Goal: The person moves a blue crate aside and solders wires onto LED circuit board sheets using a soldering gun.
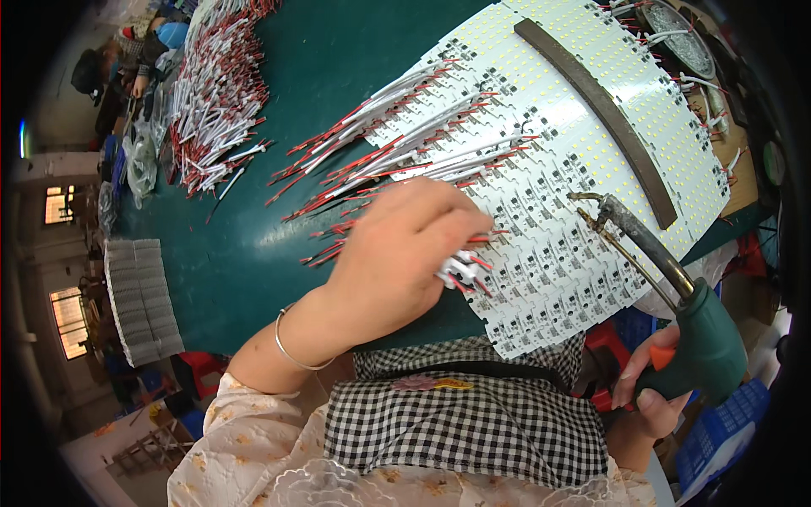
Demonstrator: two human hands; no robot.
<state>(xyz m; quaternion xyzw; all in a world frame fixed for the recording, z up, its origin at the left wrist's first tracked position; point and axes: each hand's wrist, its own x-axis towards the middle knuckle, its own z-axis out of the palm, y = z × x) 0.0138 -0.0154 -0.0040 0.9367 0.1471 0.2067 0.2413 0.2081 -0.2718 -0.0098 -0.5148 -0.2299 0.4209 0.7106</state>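
Note:
My left hand [397, 249], with a thin bangle at its wrist, is closed round a bunch of short red, black and white wires [463, 270]. It hovers over the near left edge of a sheet of white LED circuit boards [557, 245]. Beyond that hand, rows of red-and-white wires [405, 156] lie across the boards' left edge. My right hand [655, 393] grips a soldering gun [714, 342] with a green handle and an orange trigger. Its bent metal tip is above the right part of the boards, apart from my left hand. A curved brown bar [604, 110] rests across the boards.
A large heap of red-and-white wires [215, 110] covers the far left of the green table [245, 279]. A ribbed whitish block [144, 300] stands at its left edge. A metal dish [680, 38] sits far right, a blue basket [718, 435] low right. Another person [139, 51] is far left.

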